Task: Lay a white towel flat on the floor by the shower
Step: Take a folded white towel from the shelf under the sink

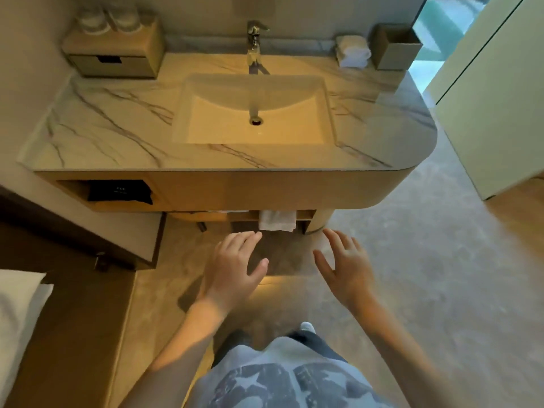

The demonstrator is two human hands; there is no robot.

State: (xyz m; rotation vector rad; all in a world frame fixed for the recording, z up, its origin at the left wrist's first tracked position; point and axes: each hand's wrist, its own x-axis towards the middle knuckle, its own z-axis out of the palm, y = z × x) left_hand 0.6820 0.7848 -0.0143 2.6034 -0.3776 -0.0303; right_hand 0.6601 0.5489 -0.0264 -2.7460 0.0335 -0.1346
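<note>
the white towel (277,220) is hanging folded over the low shelf under the vanity (265,189), its lower edge drooping toward the floor (412,260), probably kept there so it is lying within easy reach of someone standing at the basin. the person is facing it with both arms stretched forward and down: the left hand (232,266) is hovering just below and to the left of the towel, fingers spread and loosely curved, gripping nothing, and the right hand (346,265) is hovering to the towel's right, palm turned inward, also spread wide and empty. neither is touching the cloth, so the pick-up seems not yet begun, and the pair look to be framing it for a two-handed grab. above, the marble-patterned countertop (117,128) is carrying the sink (253,110) with its chrome faucet (255,42), a stack of rolled hand towels (352,51) beside a grey open box (396,47), and upturned glasses (109,17) sitting on a drawer box (113,53). a dark folded item (119,191) in the left cubby is bearing a small pale mark, too tiny to read. no other writing is showing.
</note>
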